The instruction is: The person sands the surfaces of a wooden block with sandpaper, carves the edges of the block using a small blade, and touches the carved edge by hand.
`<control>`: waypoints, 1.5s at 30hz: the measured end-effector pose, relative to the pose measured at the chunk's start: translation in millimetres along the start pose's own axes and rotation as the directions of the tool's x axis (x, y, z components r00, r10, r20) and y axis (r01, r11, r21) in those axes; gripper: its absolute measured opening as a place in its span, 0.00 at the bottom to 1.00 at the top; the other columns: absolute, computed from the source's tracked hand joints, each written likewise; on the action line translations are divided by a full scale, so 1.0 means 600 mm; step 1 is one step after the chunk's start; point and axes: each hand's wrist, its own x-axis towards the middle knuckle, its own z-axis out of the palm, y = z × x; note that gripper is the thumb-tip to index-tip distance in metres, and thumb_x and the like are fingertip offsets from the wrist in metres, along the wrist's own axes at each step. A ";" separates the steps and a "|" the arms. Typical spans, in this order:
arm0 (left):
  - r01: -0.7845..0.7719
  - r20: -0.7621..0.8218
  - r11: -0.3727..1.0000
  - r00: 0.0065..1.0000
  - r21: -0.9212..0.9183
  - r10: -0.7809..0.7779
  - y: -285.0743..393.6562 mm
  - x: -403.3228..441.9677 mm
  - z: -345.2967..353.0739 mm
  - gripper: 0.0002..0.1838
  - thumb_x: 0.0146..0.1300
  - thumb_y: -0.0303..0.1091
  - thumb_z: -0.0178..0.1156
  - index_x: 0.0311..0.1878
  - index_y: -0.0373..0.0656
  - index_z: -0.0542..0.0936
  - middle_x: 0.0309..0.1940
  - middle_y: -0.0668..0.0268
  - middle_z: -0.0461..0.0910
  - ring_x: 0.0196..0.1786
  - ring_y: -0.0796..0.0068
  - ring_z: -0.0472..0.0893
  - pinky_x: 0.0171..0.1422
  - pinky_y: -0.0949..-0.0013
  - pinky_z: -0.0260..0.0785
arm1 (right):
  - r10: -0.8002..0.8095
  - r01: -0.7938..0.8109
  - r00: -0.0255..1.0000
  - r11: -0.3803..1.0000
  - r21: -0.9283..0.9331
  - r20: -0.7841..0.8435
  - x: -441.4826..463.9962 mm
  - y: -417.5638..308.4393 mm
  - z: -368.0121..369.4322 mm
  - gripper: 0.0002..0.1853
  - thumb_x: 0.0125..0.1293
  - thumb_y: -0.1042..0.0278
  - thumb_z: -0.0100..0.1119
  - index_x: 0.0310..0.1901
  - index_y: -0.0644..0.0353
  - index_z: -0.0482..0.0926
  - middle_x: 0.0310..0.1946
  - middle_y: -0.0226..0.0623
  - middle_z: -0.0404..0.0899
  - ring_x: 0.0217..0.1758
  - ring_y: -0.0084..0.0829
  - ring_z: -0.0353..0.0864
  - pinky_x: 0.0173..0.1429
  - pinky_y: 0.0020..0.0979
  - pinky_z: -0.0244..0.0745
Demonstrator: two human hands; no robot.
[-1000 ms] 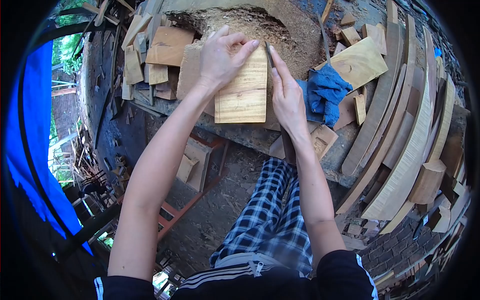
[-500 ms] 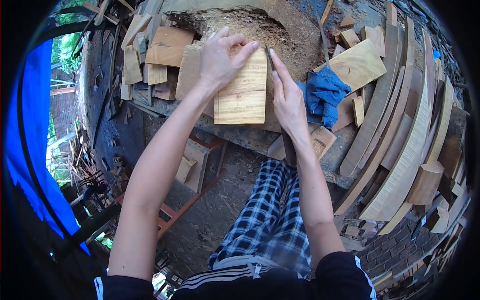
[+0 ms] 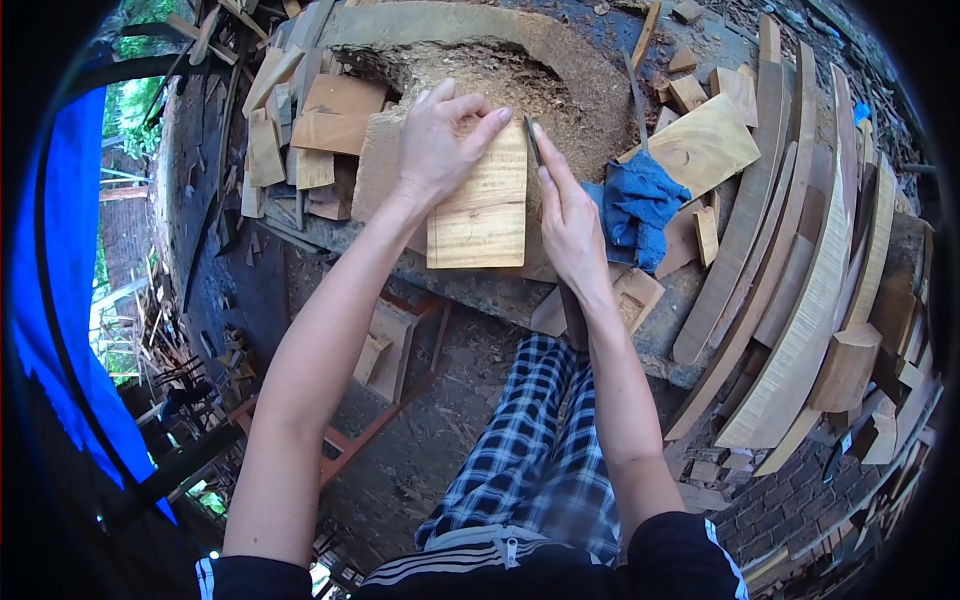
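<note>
My left hand is closed over the upper left part of a pale wooden board, its thumb reaching the far right corner. The board's far part is hidden under that hand. In my right hand is a dark knife, its narrow blade lying along the board's right edge. My index finger stretches along the knife, and its long dark handle shows again below my wrist. Whether the edge touches the wood is hard to see. A blue cloth lies just right of my right hand.
Under the board is a rough, hollowed wooden block strewn with shavings. Wood offcuts are piled at the left, and another flat board lies at the right. Long curved planks stand farther right. A reddish frame is below the bench.
The whole bench scene has shifted slightly down in view. Both hands keep their hold, and the knife stays at the board's right edge.
</note>
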 end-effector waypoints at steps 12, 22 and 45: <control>-0.007 0.007 1.000 1.000 0.022 0.007 0.000 0.000 -0.003 0.18 0.64 0.51 0.66 0.32 0.44 0.86 0.27 0.66 0.70 0.36 0.67 0.73 0.41 0.61 0.66 | -0.092 0.091 0.994 0.995 -0.030 -0.052 -0.023 0.012 0.007 0.24 0.79 0.66 0.42 0.74 0.49 0.65 0.67 0.50 0.72 0.70 0.52 0.70 0.69 0.42 0.70; -0.017 0.018 0.999 1.000 0.033 0.016 0.001 -0.001 -0.005 0.19 0.65 0.50 0.67 0.34 0.41 0.87 0.27 0.65 0.71 0.36 0.69 0.74 0.40 0.64 0.66 | -0.074 0.074 0.996 0.997 -0.007 -0.053 -0.029 0.014 0.007 0.24 0.79 0.67 0.43 0.74 0.45 0.65 0.65 0.51 0.74 0.68 0.54 0.71 0.67 0.44 0.71; 0.056 0.017 0.998 0.998 0.034 -0.056 -0.006 0.002 -0.007 0.21 0.67 0.52 0.64 0.36 0.40 0.86 0.30 0.65 0.72 0.36 0.70 0.77 0.42 0.65 0.70 | -0.117 0.111 0.989 0.992 -0.067 -0.088 -0.054 0.029 0.026 0.24 0.79 0.64 0.41 0.74 0.43 0.63 0.63 0.53 0.75 0.65 0.56 0.73 0.64 0.48 0.73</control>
